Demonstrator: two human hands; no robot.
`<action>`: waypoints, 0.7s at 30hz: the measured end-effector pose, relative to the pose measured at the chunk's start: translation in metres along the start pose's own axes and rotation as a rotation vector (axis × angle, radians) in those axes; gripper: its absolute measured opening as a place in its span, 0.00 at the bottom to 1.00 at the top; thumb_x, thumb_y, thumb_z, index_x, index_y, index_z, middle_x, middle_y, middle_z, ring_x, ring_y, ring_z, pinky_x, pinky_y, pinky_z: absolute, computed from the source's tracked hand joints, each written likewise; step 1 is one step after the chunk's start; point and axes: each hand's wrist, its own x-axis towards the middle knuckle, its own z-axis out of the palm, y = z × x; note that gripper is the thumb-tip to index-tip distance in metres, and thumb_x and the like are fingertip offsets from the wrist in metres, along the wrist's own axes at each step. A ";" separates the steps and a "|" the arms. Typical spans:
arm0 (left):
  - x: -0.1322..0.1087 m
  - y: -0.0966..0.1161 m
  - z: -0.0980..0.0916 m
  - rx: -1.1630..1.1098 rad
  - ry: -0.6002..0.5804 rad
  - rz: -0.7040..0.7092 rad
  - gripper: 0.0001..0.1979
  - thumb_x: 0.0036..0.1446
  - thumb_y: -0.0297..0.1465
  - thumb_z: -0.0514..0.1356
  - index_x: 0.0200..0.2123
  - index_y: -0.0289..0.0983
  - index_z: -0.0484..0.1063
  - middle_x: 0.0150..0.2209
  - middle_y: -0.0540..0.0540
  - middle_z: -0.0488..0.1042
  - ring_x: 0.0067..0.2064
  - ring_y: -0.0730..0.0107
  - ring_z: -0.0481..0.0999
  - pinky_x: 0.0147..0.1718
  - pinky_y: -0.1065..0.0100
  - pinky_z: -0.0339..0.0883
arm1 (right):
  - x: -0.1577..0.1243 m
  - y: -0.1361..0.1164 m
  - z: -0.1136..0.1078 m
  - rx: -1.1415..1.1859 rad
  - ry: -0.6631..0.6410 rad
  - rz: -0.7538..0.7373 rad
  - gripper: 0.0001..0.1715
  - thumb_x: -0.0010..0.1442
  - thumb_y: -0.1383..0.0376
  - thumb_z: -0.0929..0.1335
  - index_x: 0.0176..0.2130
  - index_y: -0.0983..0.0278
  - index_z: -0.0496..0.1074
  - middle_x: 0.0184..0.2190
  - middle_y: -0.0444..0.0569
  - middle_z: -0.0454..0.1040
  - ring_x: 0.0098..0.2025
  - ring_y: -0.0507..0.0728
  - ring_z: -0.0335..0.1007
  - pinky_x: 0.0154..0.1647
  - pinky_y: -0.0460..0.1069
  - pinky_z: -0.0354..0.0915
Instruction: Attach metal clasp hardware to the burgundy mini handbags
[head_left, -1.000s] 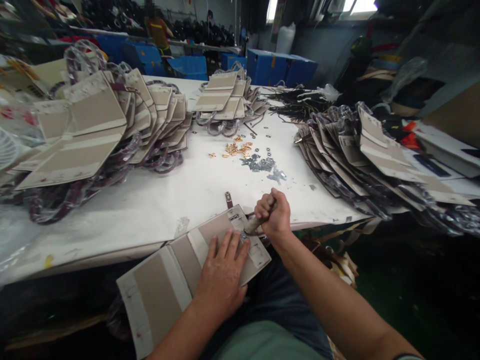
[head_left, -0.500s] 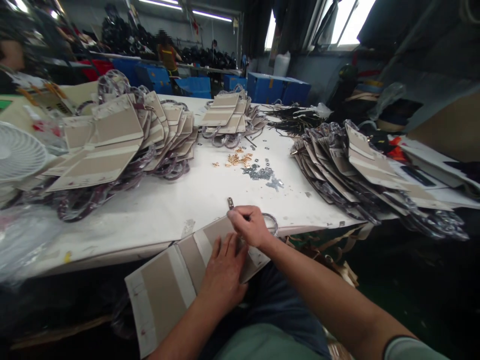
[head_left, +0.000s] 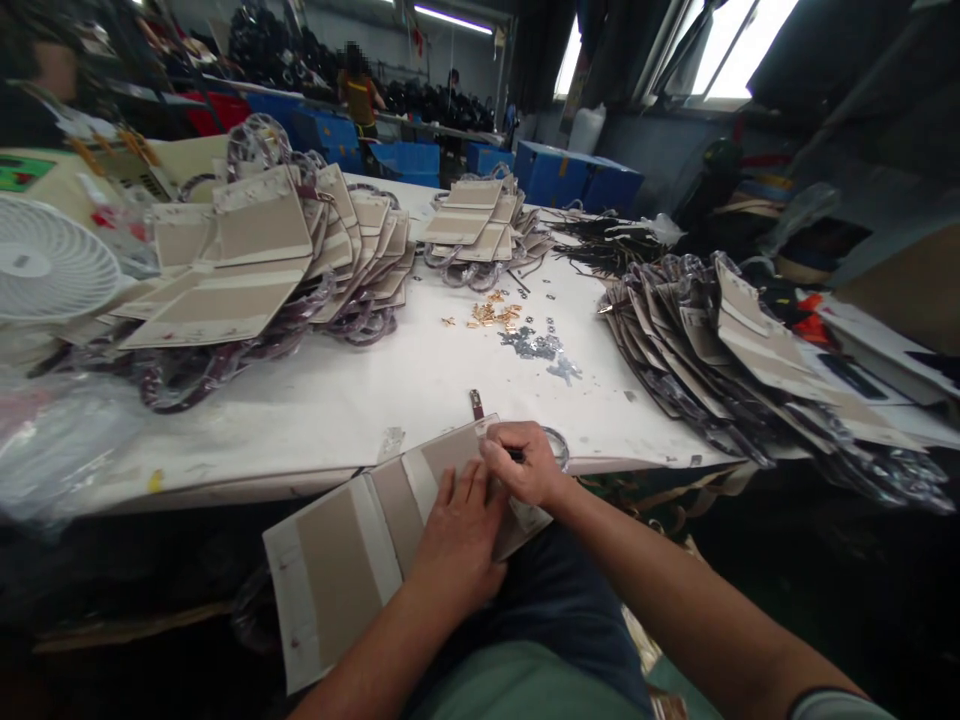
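A folded beige-and-white bag panel (head_left: 334, 570) slants across my lap, its upper end leaning on the table edge. Flat on its surface rests my left hand (head_left: 459, 545), fingers stretched out. My right hand (head_left: 527, 465) is closed near the panel's top end; something small and dark shows in the fist, mostly hidden. A short dark strap with a gold-coloured metal end (head_left: 476, 403) sticks out past the panel's top edge onto the table. Behind my right hand, a plastic-wrapped handle loop (head_left: 561, 447) juts out.
Stacks of similar panels with wrapped handles stand at left (head_left: 255, 265), at the back (head_left: 465, 215) and at right (head_left: 667, 330). Between them lie gold fittings (head_left: 495, 314) and grey metal plates (head_left: 531, 345). A white fan (head_left: 49, 262) is far left; black strips (head_left: 607, 245) lie behind.
The view has turned slightly left. My right hand has shifted down off the panel's top edge, baring the corner and more of the strap. The left hand stays flat on the panel.
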 end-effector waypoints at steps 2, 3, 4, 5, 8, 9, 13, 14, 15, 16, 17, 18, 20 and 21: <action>-0.001 -0.002 0.000 0.002 -0.017 0.007 0.45 0.50 0.35 0.65 0.71 0.41 0.58 0.74 0.34 0.53 0.76 0.46 0.47 0.74 0.43 0.35 | 0.001 0.000 -0.006 0.054 0.064 0.051 0.30 0.68 0.55 0.65 0.18 0.60 0.55 0.17 0.41 0.55 0.22 0.52 0.50 0.26 0.50 0.51; -0.001 -0.002 0.001 -0.002 -0.026 0.013 0.44 0.51 0.36 0.66 0.71 0.41 0.58 0.74 0.33 0.53 0.76 0.45 0.47 0.73 0.43 0.35 | 0.001 -0.001 -0.008 0.107 0.110 0.076 0.30 0.68 0.54 0.65 0.18 0.60 0.57 0.16 0.41 0.57 0.21 0.52 0.51 0.26 0.51 0.52; -0.001 -0.003 0.002 -0.007 -0.032 0.018 0.44 0.51 0.37 0.66 0.71 0.41 0.59 0.74 0.32 0.52 0.76 0.45 0.46 0.73 0.42 0.36 | 0.002 -0.003 -0.009 0.169 0.159 0.093 0.31 0.69 0.54 0.65 0.17 0.60 0.59 0.16 0.42 0.58 0.21 0.53 0.52 0.25 0.51 0.53; -0.001 -0.004 0.003 -0.014 -0.036 0.018 0.44 0.51 0.38 0.67 0.71 0.41 0.59 0.74 0.32 0.52 0.76 0.44 0.46 0.73 0.42 0.36 | 0.002 -0.005 -0.009 0.232 0.198 0.100 0.31 0.69 0.53 0.65 0.17 0.59 0.61 0.16 0.43 0.59 0.20 0.53 0.54 0.25 0.51 0.54; 0.001 -0.005 0.005 -0.021 -0.029 0.011 0.45 0.50 0.38 0.68 0.71 0.42 0.59 0.75 0.32 0.52 0.76 0.45 0.45 0.73 0.42 0.35 | 0.000 -0.006 -0.003 0.320 0.240 0.116 0.31 0.70 0.51 0.65 0.18 0.59 0.63 0.17 0.44 0.62 0.21 0.54 0.58 0.26 0.51 0.58; 0.002 -0.005 0.005 -0.019 -0.026 0.010 0.46 0.50 0.37 0.68 0.71 0.42 0.58 0.74 0.32 0.52 0.76 0.45 0.45 0.73 0.43 0.34 | -0.001 -0.003 0.000 0.312 0.243 0.131 0.31 0.69 0.51 0.65 0.18 0.59 0.63 0.17 0.44 0.63 0.21 0.54 0.58 0.26 0.51 0.57; 0.001 -0.003 0.002 0.014 -0.032 0.017 0.45 0.51 0.36 0.66 0.72 0.40 0.58 0.74 0.31 0.54 0.76 0.44 0.47 0.73 0.42 0.34 | -0.006 0.010 0.010 0.256 0.234 0.181 0.31 0.69 0.53 0.65 0.17 0.60 0.62 0.15 0.43 0.62 0.20 0.53 0.56 0.24 0.50 0.55; 0.000 -0.003 0.002 0.027 -0.032 0.017 0.45 0.51 0.36 0.66 0.72 0.40 0.58 0.74 0.32 0.54 0.76 0.44 0.47 0.73 0.41 0.35 | -0.007 0.011 0.009 0.247 0.229 0.177 0.31 0.70 0.53 0.65 0.18 0.60 0.62 0.16 0.43 0.62 0.20 0.53 0.56 0.24 0.50 0.55; -0.001 -0.003 0.002 0.039 -0.032 0.018 0.45 0.52 0.36 0.66 0.72 0.40 0.57 0.74 0.32 0.53 0.76 0.44 0.46 0.73 0.41 0.35 | -0.009 0.010 0.007 0.236 0.229 0.166 0.31 0.70 0.54 0.66 0.18 0.60 0.62 0.16 0.43 0.62 0.20 0.53 0.56 0.25 0.50 0.55; -0.002 -0.002 0.002 0.049 -0.029 0.020 0.45 0.52 0.36 0.66 0.72 0.40 0.57 0.75 0.32 0.52 0.76 0.43 0.46 0.73 0.40 0.36 | -0.012 0.007 0.003 0.233 0.241 0.155 0.31 0.70 0.53 0.66 0.17 0.60 0.62 0.16 0.43 0.62 0.20 0.53 0.56 0.25 0.50 0.55; -0.003 0.000 0.002 0.056 -0.025 0.022 0.45 0.52 0.37 0.66 0.72 0.40 0.57 0.75 0.32 0.52 0.76 0.43 0.45 0.73 0.40 0.36 | -0.017 0.001 -0.002 0.238 0.267 0.149 0.32 0.70 0.53 0.66 0.18 0.60 0.62 0.16 0.43 0.63 0.20 0.53 0.57 0.25 0.50 0.55; -0.004 0.002 0.002 0.060 -0.021 0.024 0.44 0.52 0.36 0.66 0.72 0.40 0.58 0.75 0.33 0.52 0.77 0.43 0.45 0.73 0.40 0.37 | -0.024 -0.006 -0.008 0.254 0.302 0.147 0.32 0.70 0.53 0.66 0.18 0.61 0.63 0.16 0.43 0.63 0.20 0.53 0.57 0.25 0.50 0.56; -0.006 0.007 0.001 0.061 -0.017 0.018 0.41 0.53 0.33 0.65 0.71 0.41 0.61 0.75 0.35 0.53 0.76 0.42 0.46 0.73 0.39 0.41 | -0.043 -0.024 -0.023 0.319 0.378 0.142 0.32 0.71 0.53 0.66 0.18 0.61 0.64 0.15 0.43 0.63 0.19 0.53 0.57 0.24 0.50 0.56; -0.008 0.010 -0.001 0.054 -0.011 0.010 0.39 0.54 0.30 0.63 0.70 0.41 0.62 0.74 0.36 0.55 0.76 0.43 0.48 0.72 0.39 0.44 | -0.056 -0.033 -0.031 0.352 0.409 0.136 0.32 0.71 0.53 0.66 0.18 0.61 0.64 0.15 0.43 0.62 0.19 0.53 0.57 0.23 0.50 0.55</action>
